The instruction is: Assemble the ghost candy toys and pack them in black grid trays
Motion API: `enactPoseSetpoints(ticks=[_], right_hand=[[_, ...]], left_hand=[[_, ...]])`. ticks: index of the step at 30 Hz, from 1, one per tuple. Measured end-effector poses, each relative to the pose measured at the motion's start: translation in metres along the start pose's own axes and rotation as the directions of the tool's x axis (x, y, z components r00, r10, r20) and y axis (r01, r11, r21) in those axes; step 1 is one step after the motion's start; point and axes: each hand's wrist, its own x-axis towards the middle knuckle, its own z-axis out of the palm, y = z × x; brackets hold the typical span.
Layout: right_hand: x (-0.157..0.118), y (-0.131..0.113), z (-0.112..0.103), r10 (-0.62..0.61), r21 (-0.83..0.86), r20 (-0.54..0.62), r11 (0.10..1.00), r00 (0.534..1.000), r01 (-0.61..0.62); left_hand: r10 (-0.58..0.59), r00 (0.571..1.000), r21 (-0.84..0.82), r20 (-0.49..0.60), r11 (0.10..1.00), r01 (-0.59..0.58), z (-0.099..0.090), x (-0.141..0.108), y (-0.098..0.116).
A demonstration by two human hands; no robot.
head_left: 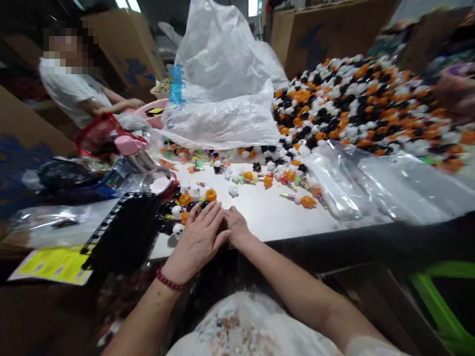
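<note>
My left hand lies over the table's front edge, its fingers stretched out and close together. It is beside a cluster of small plastic heads in orange, black and white; an orange pumpkin-like head and a white skull-like head are among them. Touching the left hand, my right hand rests at the same edge. Its fingertips are hidden, and whether something lies under the hands does not show. Beyond them, a loose white head and a head with a colourful striped stick lie on the white tabletop.
A large heap of heads fills the back right, beside a big white plastic bag. Clear plastic bags cover the table's right side. Black trays are at left, near a pink-topped bottle. Another person works at back left.
</note>
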Motion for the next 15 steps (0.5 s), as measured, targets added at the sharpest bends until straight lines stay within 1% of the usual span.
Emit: enactPoseSetpoints(ticks=[3, 5, 6, 7, 8, 9, 10, 11, 12, 13, 14, 15], right_hand=[[0.005, -0.002, -0.006, -0.016, -0.057, 0.042, 0.998, 0.999, 0.018], [0.002, 0.0, -0.016, -0.025, -0.05, 0.017, 0.998, 1.0, 0.025], [-0.002, 0.003, -0.023, -0.025, -0.034, -0.013, 0.999, 1.0, 0.024], [-0.008, 0.007, -0.033, -0.002, -0.021, -0.05, 1.0, 0.999, 0.001], [-0.015, 0.013, -0.045, 0.056, -0.016, -0.088, 0.998, 0.995, -0.058], [-0.022, 0.02, -0.058, 0.153, -0.018, -0.116, 0.988, 0.981, -0.156], [-0.03, 0.03, -0.072, 0.278, -0.033, -0.13, 0.958, 0.952, -0.284], [-0.037, 0.04, -0.087, 0.411, -0.061, -0.135, 0.905, 0.901, -0.422], [-0.043, 0.052, -0.101, 0.534, -0.099, -0.13, 0.831, 0.836, -0.547], [-0.048, 0.064, -0.114, 0.621, -0.152, -0.139, 0.756, 0.771, -0.636], [-0.053, 0.075, -0.125, 0.672, -0.211, -0.155, 0.694, 0.724, -0.689], [-0.057, 0.085, -0.132, 0.694, -0.27, -0.17, 0.65, 0.7, -0.71]], left_hand=[[0.014, 0.998, -0.029, -0.065, 0.999, -0.016, 0.005, 0.0, -0.003], [0.021, 0.995, -0.034, -0.097, 0.999, -0.024, 0.008, 0.0, -0.006], [0.025, 0.994, -0.032, -0.108, 0.999, -0.028, 0.01, 0.0, -0.008], [0.03, 0.993, -0.029, -0.118, 0.999, -0.033, 0.011, 0.0, -0.009], [0.036, 0.991, -0.027, -0.125, 0.999, -0.04, 0.012, 0.001, -0.011], [0.041, 0.991, -0.025, -0.13, 0.999, -0.045, 0.013, 0.001, -0.013], [0.045, 0.99, -0.024, -0.135, 0.999, -0.048, 0.014, 0.002, -0.014], [0.045, 0.989, -0.023, -0.139, 0.999, -0.049, 0.014, 0.002, -0.015], [0.043, 0.989, -0.024, -0.144, 0.999, -0.047, 0.014, 0.003, -0.016], [0.039, 0.988, -0.025, -0.152, 0.999, -0.043, 0.014, 0.004, -0.016], [0.033, 0.986, -0.026, -0.163, 0.999, -0.038, 0.013, 0.005, -0.016], [0.028, 0.984, -0.029, -0.175, 0.999, -0.034, 0.013, 0.006, -0.015]])
